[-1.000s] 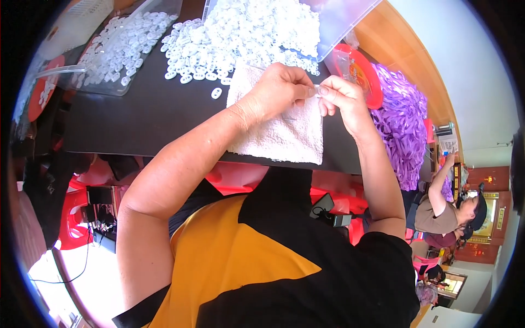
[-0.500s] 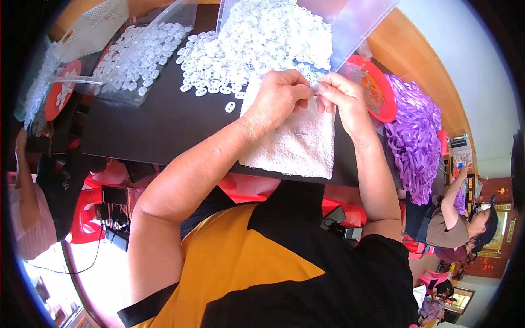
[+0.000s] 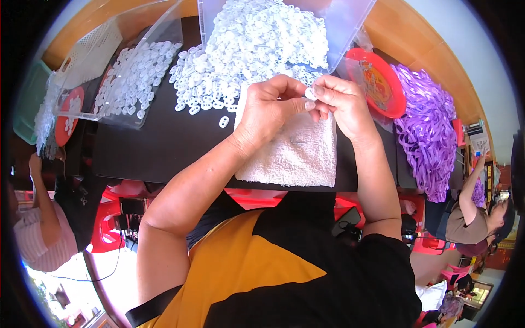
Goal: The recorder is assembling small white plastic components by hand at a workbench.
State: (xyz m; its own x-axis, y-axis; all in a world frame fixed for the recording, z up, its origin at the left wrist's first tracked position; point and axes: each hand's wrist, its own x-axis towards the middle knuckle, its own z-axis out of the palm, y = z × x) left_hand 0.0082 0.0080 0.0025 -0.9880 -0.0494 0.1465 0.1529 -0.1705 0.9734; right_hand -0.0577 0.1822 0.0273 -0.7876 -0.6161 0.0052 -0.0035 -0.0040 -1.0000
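Over a pale folded towel (image 3: 295,164) my two hands meet at the fingertips. Between thumb and fingers, my right hand (image 3: 344,104) pinches a small white plastic piece with two holes (image 3: 310,93). My left hand (image 3: 268,109) is closed, its thumb and forefinger tips right beside that piece; what they grip is too small to make out. Beyond the hands spreads a big heap of such white pieces (image 3: 262,44), spilling from a clear plastic bin (image 3: 350,33). One loose white piece (image 3: 223,121) lies on the dark table (image 3: 147,147), left of the towel.
A red plate (image 3: 398,98) and a pile of purple ribbon straps (image 3: 426,131) sit to the right. At left stands a clear tub (image 3: 117,117) with more white pieces. Co-workers appear at both sides: a striped sleeve (image 3: 46,235) and a person in brown (image 3: 465,224).
My fingertips have parted slightly, and the white piece now shows between them. The left thumb has straightened toward the right hand. The whole view has shifted a little.
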